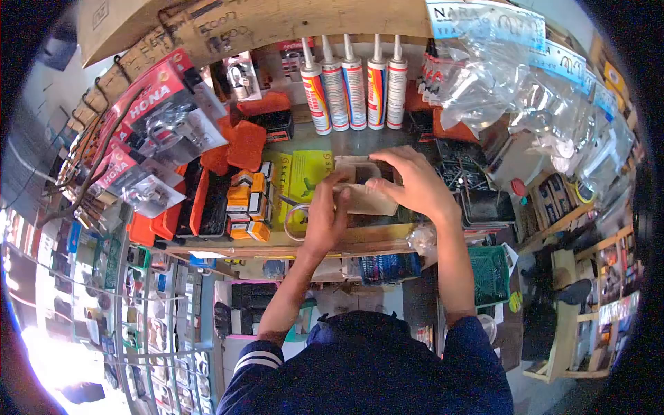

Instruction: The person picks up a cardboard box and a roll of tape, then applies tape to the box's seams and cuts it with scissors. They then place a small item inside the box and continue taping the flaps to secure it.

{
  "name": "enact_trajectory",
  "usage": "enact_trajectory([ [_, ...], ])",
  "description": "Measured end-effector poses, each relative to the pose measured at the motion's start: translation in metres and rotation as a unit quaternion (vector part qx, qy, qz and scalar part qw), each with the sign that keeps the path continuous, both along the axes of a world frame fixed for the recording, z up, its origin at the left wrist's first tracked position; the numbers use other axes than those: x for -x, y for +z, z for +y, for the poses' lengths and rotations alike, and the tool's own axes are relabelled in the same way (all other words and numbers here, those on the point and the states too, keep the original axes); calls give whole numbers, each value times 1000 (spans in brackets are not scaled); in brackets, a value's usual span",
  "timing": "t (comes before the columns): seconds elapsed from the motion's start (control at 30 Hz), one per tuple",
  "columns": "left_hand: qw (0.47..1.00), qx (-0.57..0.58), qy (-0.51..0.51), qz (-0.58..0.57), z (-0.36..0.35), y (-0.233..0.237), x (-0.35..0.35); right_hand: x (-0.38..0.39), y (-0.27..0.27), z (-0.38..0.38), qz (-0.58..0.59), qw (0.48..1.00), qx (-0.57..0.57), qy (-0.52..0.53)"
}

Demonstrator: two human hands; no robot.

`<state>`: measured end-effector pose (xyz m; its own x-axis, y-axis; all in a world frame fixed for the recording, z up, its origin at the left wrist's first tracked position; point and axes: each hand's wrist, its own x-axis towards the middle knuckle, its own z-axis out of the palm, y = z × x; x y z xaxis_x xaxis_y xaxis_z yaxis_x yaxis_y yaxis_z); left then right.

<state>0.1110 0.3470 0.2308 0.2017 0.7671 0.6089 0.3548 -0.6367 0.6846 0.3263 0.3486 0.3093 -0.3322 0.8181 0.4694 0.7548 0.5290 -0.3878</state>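
A small brown cardboard box (pixel 372 201) lies on the counter between my hands, its top open and the inside dark. My left hand (pixel 326 216) is closed on the box's left side, fingers curled at its edge. Over the right side arches my right hand (pixel 419 185), thumb at the near flap and fingers spread apart toward the far edge. A yellow-green printed packet (pixel 309 171) lies flat just beyond my left hand. Beside that hand's wrist is a pale ring-shaped object (pixel 296 223), partly covered by the hand.
Several sealant tubes (pixel 357 97) stand behind the box. Small orange-and-white boxes (pixel 249 204) are stacked left, near orange-lidded bins (pixel 199 200). Trays of screws (pixel 462 166) sit right. Blister packs (pixel 166 114) and clear bags (pixel 484 83) hang from both sides. A green basket (pixel 488 275) is lower right.
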Motion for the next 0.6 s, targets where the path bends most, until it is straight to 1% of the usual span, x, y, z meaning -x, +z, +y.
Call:
enact_trajectory([
  [0.03, 1000, 1, -9, 1, 0, 0, 0, -3, 1, 1, 1, 1000, 1, -9],
  [0.1, 1000, 1, 12, 10, 0, -2, 1, -7, 4, 1, 118, 991, 61, 26],
  [0.13, 1000, 8, -1, 6, 2, -5, 3, -12, -3, 5, 142, 989, 45, 18],
  [0.17, 1000, 9, -6, 8, 1, -5, 2, -14, -6, 1, 144, 988, 46, 13],
  [0.23, 1000, 19, -7, 12, -2, 2, 2, -10, -1, -10, 132, 985, 107, -25],
  [0.27, 1000, 19, -8, 12, -3, 5, 0, -10, 7, -18, 66, 977, 198, -34],
  [0.33, 997, 73, -25, -3, -8, 7, -2, -2, 10, -25, 46, 981, 188, -27],
  [0.37, 997, 74, -25, -1, -7, 5, -1, 0, 9, -26, 26, 983, 178, -21],
  [0.4, 997, 72, -23, 6, -5, 3, -1, -3, 3, -20, 28, 979, 202, -9],
  [0.43, 997, 70, -21, 12, -4, 1, -1, -5, -3, -16, 28, 979, 202, -9],
  [0.5, 997, 70, -26, 20, -3, 2, 1, -6, -8, -8, 79, 980, 180, -29],
  [0.53, 997, 71, -31, 29, -3, 2, 2, -6, -5, -5, 78, 980, 180, -26],
  [0.6, 997, 58, -33, 28, -2, 2, 2, -6, 8, 4, 59, 994, 68, 56],
])
